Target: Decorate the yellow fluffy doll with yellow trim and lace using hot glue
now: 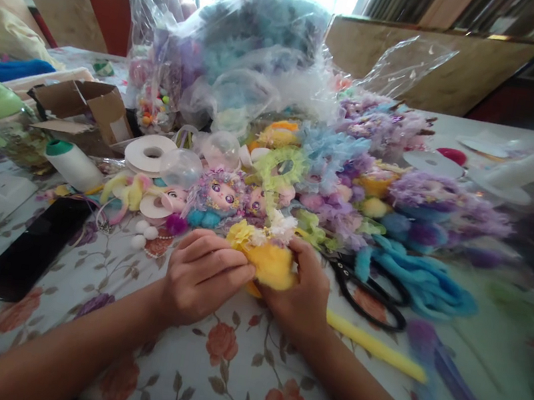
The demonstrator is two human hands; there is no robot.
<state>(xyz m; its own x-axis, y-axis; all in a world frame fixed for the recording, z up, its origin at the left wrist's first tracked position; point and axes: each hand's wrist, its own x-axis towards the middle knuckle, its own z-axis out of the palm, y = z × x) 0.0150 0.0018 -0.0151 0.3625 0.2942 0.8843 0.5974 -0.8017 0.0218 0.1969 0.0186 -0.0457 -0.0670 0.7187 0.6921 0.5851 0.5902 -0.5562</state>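
Note:
Between my two hands is a fluffy yellow piece, with a yellow ruffled flower and pale pinkish-white trim along its upper side. My right hand wraps round its right side, thumb behind and fingers underneath. With fingers bent and pressed together, my left hand pinches at its left edge; what those fingertips hold is too small to make out. Just behind lie doll heads, one with purple curly hair. Black-handled scissors rest right of my right hand, near a yellow fuzzy stick.
A black phone lies at left, near a white thread cone and a cardboard box. White ribbon spools stand behind. A big clear plastic bag of tulle rises at the back. Blue fuzzy cord is coiled at right.

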